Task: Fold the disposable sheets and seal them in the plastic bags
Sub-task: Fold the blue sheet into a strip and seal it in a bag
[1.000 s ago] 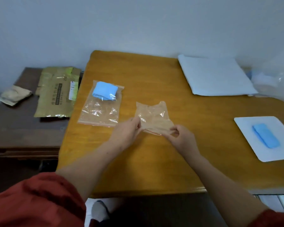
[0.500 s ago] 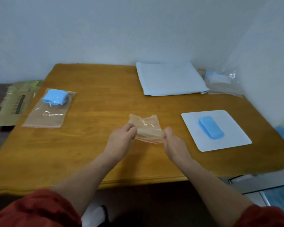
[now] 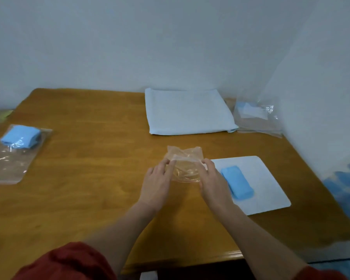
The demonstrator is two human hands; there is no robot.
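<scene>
Both my hands hold one small empty clear plastic bag (image 3: 185, 164) above the middle of the wooden table (image 3: 93, 178). My left hand (image 3: 157, 183) pinches its left side and my right hand (image 3: 211, 181) pinches its right side, with the bag's mouth spread between them. Just right of my right hand a folded blue sheet (image 3: 237, 184) lies on a white mat (image 3: 267, 178). At the far left a clear bag (image 3: 8, 160) lies flat with a folded blue sheet (image 3: 18, 136) inside its upper end.
A large pale-blue folded sheet (image 3: 188, 112) lies at the back of the table. A crumpled clear bag with blue and white contents (image 3: 257, 118) sits in the back right corner against the wall. A green packet (image 3: 0, 116) shows at the left edge.
The view has swung right and down. My hands have brought the empty bag closer together and spread its mouth; they hold it nearer the white mat than before.
</scene>
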